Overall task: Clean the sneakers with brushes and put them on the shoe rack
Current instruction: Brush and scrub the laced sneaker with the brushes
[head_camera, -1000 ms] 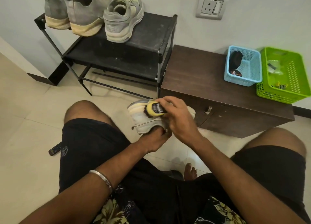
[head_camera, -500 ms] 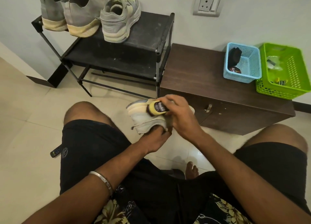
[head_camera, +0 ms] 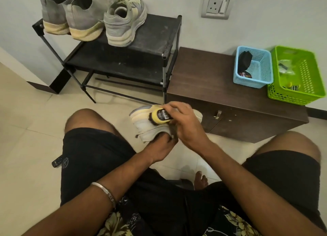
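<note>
The left hand (head_camera: pixel 161 148) grips a pale grey mesh sneaker with a cream ribbed sole (head_camera: pixel 148 127) from below, at frame centre. The right hand (head_camera: pixel 185 124) curls round an oval yellow brush with dark bristles (head_camera: pixel 159 116), pressed on the sole. At 11 o'clock, a black metal shoe rack (head_camera: pixel 150 33) carries three grey knit sneakers (head_camera: pixel 122 26). At 2 o'clock, a dark wooden desk (head_camera: pixel 203 79) bears a blue lattice plastic basket (head_camera: pixel 261 76) and a green one (head_camera: pixel 307 87).

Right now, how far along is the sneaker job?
Done, by the look of it: three grey sneakers stand on the shoe rack's top shelf. In hand: the left hand holds the fourth sneaker from below while the right hand works a yellow brush on its sole edge. Left: finish brushing it, then rack it.
</note>
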